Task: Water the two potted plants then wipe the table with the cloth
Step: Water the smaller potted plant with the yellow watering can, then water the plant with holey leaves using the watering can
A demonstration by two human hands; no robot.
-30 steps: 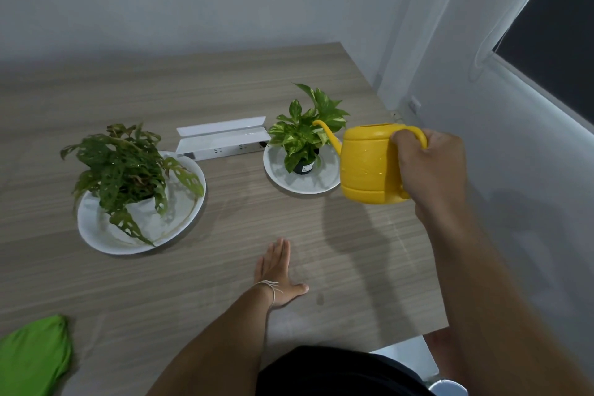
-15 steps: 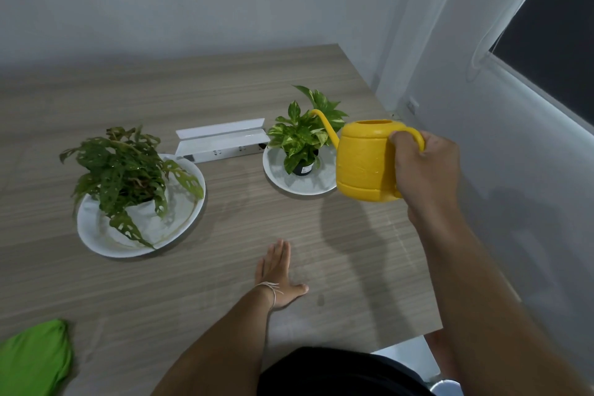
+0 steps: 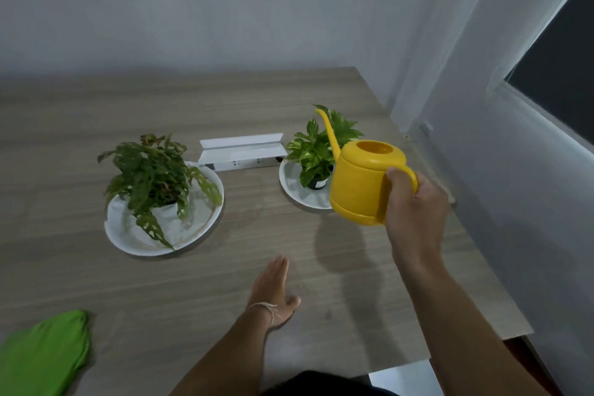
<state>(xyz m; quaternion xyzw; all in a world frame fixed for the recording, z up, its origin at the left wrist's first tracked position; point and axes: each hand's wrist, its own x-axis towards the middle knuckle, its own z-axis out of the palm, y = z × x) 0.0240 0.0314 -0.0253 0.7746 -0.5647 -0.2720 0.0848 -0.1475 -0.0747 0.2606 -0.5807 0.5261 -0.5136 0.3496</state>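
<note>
Nearest, the green cloth lies unused at the table's left corner. The left hand rests flat, fingers straight. The right hand grips the yellow watering can, now tipped back upright beside the small pothos; the larger left plant probably comes next.

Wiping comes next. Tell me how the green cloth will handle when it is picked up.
The green cloth lies crumpled with soft rounded folds, so it will probably droop limply. It looks thin, so likely light. On the smooth table it should slide readily when pushed.
</note>
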